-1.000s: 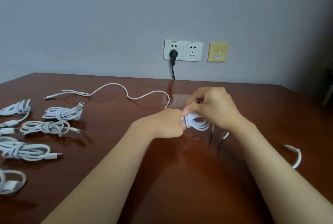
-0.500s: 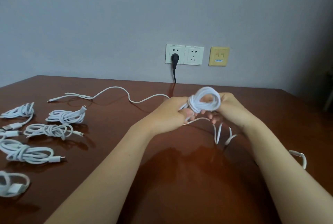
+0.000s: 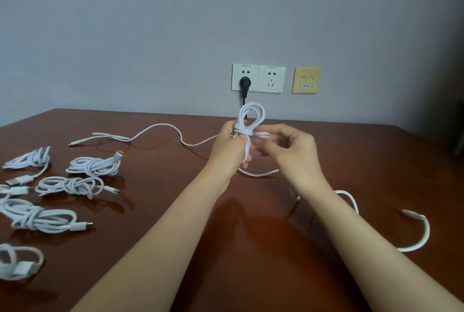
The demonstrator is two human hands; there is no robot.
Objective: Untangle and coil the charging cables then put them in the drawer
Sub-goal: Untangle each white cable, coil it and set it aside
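Cable coil (image 3: 247, 147), tied bundles (image 3: 95, 166) left, sockets (image 3: 271, 79) behind

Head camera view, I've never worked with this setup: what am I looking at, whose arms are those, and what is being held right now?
There is no machine here. A person wears one wide-angle camera on the head, looking forward and down, so the two bare arms are their own. The left hand grips a white cable coil at its middle, held above the brown table. The right hand pinches that cable's free end beside the coil, apparently to wrap it round. On the table's left lie several finished bundles. One loose cable snakes across the far side, and a second loose cable curls at the right. Behind, a black plug sits in the wall sockets. No drawer shows.
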